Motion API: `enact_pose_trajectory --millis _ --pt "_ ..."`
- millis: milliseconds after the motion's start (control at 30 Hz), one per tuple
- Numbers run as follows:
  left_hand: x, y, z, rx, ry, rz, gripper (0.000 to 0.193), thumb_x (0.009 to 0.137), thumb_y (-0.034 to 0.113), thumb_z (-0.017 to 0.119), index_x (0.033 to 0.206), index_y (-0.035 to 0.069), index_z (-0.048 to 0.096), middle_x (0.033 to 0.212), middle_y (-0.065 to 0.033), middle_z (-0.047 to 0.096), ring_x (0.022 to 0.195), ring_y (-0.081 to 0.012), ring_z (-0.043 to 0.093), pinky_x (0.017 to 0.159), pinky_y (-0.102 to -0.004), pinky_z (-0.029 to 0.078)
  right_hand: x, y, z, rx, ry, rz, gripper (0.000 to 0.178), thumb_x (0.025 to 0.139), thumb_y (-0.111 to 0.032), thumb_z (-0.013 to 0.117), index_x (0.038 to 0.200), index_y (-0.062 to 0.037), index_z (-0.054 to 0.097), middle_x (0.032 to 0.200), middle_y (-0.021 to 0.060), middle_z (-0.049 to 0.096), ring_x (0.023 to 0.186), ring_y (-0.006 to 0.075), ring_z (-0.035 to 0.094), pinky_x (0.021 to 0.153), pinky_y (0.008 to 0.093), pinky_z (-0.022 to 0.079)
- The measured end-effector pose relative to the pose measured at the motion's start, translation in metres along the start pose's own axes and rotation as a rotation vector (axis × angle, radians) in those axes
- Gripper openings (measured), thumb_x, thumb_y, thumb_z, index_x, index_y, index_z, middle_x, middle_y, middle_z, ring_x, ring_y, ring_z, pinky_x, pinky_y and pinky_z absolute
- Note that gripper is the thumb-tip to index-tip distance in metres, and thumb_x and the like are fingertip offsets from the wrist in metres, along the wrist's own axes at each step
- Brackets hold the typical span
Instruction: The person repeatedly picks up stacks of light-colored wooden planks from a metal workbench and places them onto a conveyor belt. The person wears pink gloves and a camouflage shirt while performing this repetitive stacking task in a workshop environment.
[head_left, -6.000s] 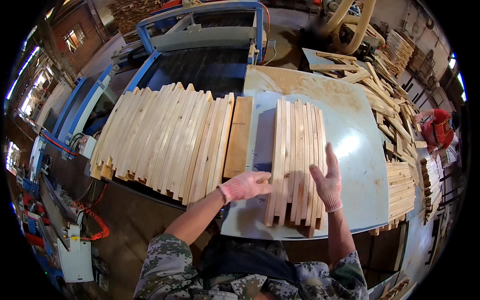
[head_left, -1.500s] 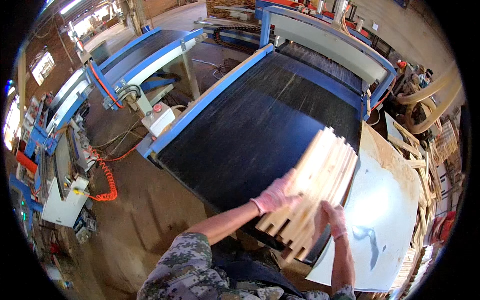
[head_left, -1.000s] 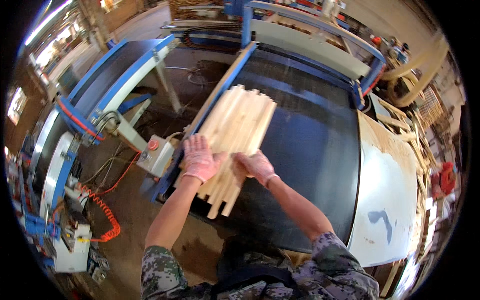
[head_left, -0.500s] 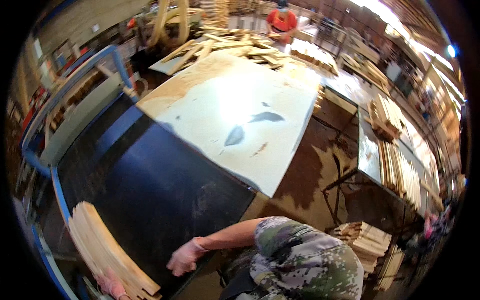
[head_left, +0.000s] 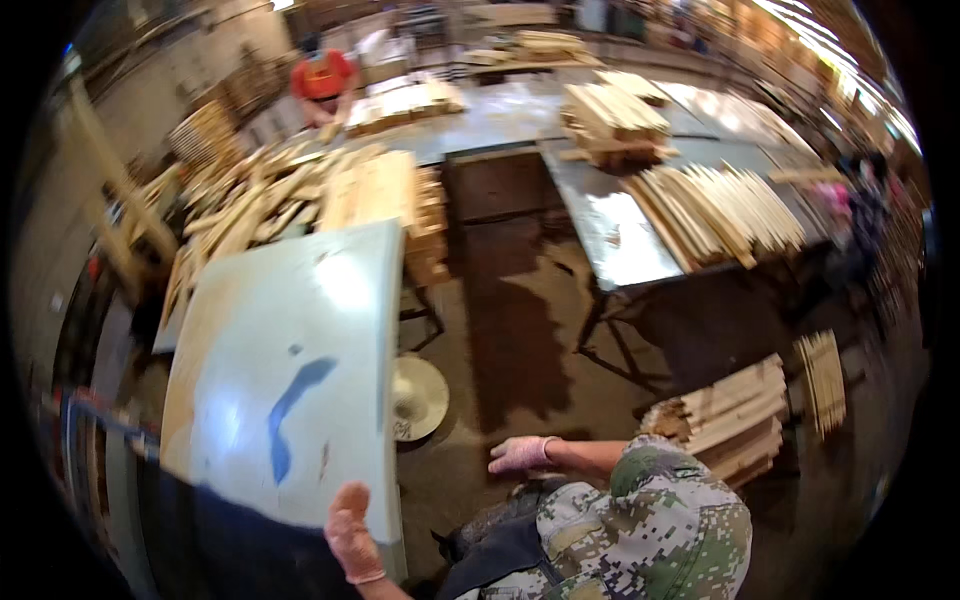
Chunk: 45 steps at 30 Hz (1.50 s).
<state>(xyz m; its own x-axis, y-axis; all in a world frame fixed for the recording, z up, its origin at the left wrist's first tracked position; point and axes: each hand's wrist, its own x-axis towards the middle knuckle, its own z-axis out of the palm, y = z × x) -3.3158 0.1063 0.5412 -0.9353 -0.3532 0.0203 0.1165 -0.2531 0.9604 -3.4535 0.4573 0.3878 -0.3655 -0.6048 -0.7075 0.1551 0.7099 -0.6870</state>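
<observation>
My left hand (head_left: 354, 538), in a pale pinkish glove, is raised with its fingers up and nothing in it. It is in front of the near right corner of a pale, smooth table (head_left: 235, 370) with blue-grey worn patches and a wood-toned left edge. Below that table lies a dark surface (head_left: 235, 535). My right hand (head_left: 520, 456), gloved too, reaches out over the floor with its fingers stretched to the left and holds nothing. Right of my camouflage sleeve (head_left: 660, 500) lies a stack of wood strips (head_left: 745, 415).
Loose wood pieces (head_left: 250, 205) and stacked boards (head_left: 370, 190) stand behind the pale table. A straw hat (head_left: 420, 398) is beside it. A metal table (head_left: 610, 230) carries a row of strips (head_left: 715, 212). A person in red (head_left: 322, 80) works at the back left.
The view has swung to the right. My left hand has come away from the bundle of wood strips, which is out of sight now. My right hand has moved off the dark surface.
</observation>
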Motion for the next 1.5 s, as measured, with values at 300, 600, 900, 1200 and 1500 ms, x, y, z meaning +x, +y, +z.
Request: enact_pose_trajectory --millis 300,600,900,1200,1500 --pt "0.154 -0.155 0.256 0.08 -0.615 -0.639 0.048 0.103 0.016 0.069 0.144 -0.008 0.061 0.137 -0.0178 0.069 0.129 -0.0272 0.065 0.116 -0.0404 0.048 -0.061 0.143 -0.126 0.74 0.519 0.171 0.066 0.101 -0.047 0.07 0.151 -0.0048 0.059 0.132 0.0114 0.072 0.108 0.028 0.07 0.093 0.0393 0.056" --pt "0.297 -0.286 0.357 0.203 -0.705 -0.764 0.053 0.102 0.029 0.073 0.142 -0.005 0.063 0.128 -0.016 0.073 0.117 -0.0268 0.071 0.104 -0.0393 0.057 -0.049 0.297 -0.149 0.745 0.657 0.546 0.05 0.096 -0.049 0.067 0.098 0.0005 0.077 0.093 0.0132 0.076 0.084 0.0274 0.07 0.077 0.0422 0.054" --pt "0.412 -0.355 0.527 0.672 -1.041 -0.682 0.053 0.101 0.029 0.073 0.141 -0.004 0.065 0.135 -0.0137 0.071 0.126 -0.022 0.065 0.111 -0.0347 0.048 -0.121 0.355 -0.324 0.808 0.98 0.603 0.09 0.094 -0.054 0.07 0.156 0.007 0.046 0.159 0.0279 0.051 0.148 0.0386 0.049 0.121 0.0398 0.04" --pt "0.382 -0.428 0.746 0.617 -1.124 -0.943 0.048 0.101 0.026 0.074 0.142 0.0 0.066 0.129 -0.0076 0.072 0.118 -0.0179 0.065 0.106 -0.0339 0.049 -0.283 0.508 -0.573 0.107 1.591 0.954 0.097 0.088 -0.04 0.077 0.167 -0.0092 0.029 0.159 0.019 0.044 0.146 0.0382 0.042 0.124 0.0492 0.033" --pt "0.257 -0.61 0.953 0.395 -0.815 -1.321 0.04 0.103 0.037 0.068 0.13 0.008 0.066 0.114 -0.0064 0.071 0.1 -0.021 0.065 0.092 -0.0326 0.051 -0.402 0.634 -0.685 -0.042 1.239 0.948 0.109 0.079 -0.045 0.086 0.167 -0.0134 0.031 0.169 0.0198 0.035 0.153 0.0402 0.036 0.123 0.0516 0.033"
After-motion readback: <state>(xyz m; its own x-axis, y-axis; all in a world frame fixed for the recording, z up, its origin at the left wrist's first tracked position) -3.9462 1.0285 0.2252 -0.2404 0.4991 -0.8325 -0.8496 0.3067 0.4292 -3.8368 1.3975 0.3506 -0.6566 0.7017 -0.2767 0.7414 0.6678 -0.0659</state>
